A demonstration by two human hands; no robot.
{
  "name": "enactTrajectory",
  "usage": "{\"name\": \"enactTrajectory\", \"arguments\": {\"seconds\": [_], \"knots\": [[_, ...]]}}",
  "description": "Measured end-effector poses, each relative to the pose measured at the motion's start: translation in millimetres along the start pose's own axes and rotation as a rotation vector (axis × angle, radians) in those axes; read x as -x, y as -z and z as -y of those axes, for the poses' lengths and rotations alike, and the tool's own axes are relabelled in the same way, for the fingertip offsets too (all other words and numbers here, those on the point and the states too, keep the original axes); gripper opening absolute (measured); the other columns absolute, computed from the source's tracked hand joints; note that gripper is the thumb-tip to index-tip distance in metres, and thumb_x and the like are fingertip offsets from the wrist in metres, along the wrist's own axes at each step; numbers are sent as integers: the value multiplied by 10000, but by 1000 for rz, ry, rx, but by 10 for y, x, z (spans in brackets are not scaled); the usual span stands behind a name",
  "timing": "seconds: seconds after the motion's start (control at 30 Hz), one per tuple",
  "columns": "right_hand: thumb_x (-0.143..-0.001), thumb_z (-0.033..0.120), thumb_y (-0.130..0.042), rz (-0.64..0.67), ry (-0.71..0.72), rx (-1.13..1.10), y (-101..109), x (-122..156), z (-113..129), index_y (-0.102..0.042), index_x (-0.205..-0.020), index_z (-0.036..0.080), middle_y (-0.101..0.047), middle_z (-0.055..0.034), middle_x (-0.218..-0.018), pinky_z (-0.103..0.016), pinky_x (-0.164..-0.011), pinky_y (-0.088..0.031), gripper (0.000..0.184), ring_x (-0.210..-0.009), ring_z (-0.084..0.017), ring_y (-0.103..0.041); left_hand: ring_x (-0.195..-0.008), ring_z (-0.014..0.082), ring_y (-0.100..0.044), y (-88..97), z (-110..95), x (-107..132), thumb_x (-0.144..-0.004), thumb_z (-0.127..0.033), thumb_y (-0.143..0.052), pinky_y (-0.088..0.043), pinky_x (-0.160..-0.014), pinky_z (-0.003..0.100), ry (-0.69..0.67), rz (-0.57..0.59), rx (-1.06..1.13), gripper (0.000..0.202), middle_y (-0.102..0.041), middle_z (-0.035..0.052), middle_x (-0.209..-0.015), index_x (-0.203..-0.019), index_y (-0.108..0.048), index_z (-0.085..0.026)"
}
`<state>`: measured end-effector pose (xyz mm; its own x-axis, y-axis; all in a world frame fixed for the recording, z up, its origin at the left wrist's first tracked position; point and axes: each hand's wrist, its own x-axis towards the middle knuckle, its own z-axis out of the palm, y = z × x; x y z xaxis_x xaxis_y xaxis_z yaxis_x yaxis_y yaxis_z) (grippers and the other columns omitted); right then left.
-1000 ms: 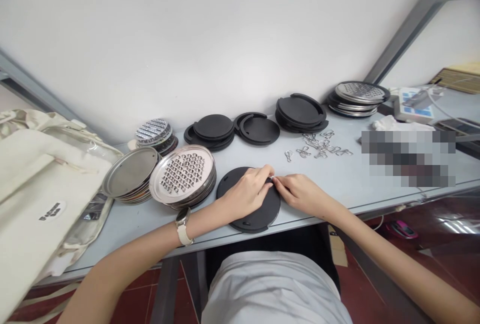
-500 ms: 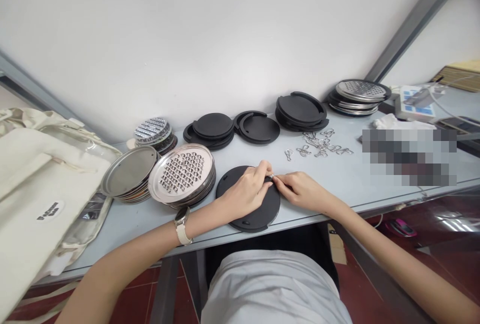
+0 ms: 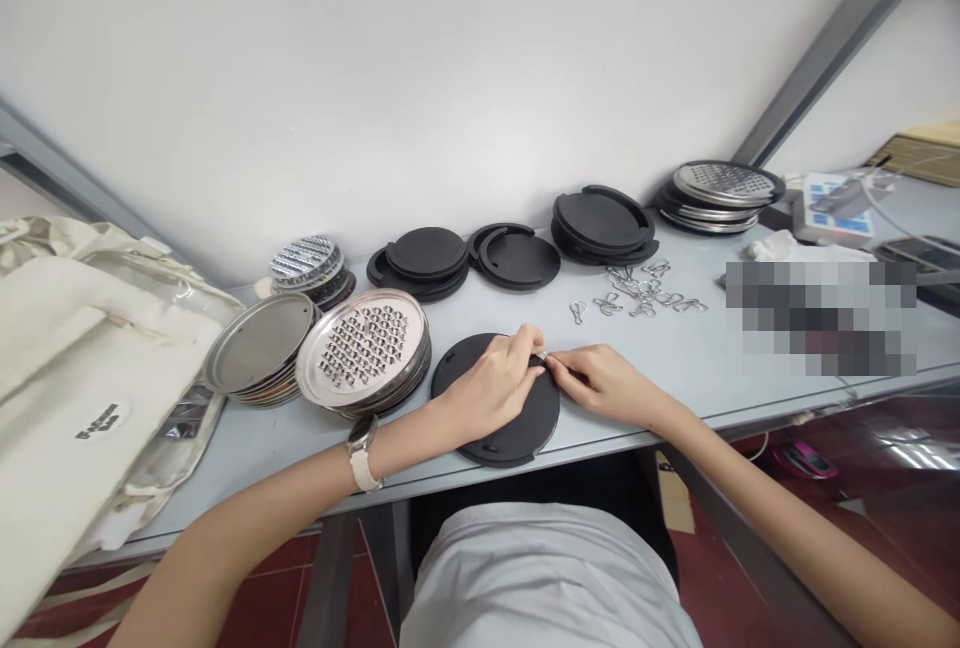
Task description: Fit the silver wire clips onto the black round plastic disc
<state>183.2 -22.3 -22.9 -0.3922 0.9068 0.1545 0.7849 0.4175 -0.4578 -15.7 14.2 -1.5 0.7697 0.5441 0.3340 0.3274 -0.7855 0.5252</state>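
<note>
A black round plastic base (image 3: 517, 430) lies flat near the table's front edge. Over its upper right part, my left hand (image 3: 504, 376) is closed, with thumb and forefinger at the rim. My right hand (image 3: 592, 378) pinches a small metal wire clip (image 3: 542, 356) at that same rim, between the two hands' fingertips. Most of the clip is covered by fingers. Several loose wire clips (image 3: 643, 296) lie scattered beyond my right hand. To the left of the base sits a stack of round metal grater discs (image 3: 367, 343), the top one with raised holes.
More metal discs (image 3: 259, 343) and ridged discs (image 3: 304, 260) are stacked at left, beside a cream bag (image 3: 67, 378). Black bases (image 3: 427, 253) line the wall side. A mixed stack (image 3: 724, 183) stands at back right, near a white cloth (image 3: 802, 246) and a power strip (image 3: 832, 208).
Both hands stay at the base's rim with almost no movement. The view has shifted very slightly.
</note>
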Motion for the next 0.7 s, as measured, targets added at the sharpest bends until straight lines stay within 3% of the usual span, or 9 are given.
{"name": "enactTrajectory", "arguments": {"seconds": [0.7], "knots": [[-946, 320, -361, -2, -19, -147, 22, 24, -2, -443, -621, 192, -419, 39, -524, -238, -494, -268, 359, -466, -98, -338, -1057, 232, -567, -9, -7, 0, -920, -126, -467, -481, -901, 383, -12, -9, -4, 237, -559, 78, -1087, -1120, -372, -211]]}}
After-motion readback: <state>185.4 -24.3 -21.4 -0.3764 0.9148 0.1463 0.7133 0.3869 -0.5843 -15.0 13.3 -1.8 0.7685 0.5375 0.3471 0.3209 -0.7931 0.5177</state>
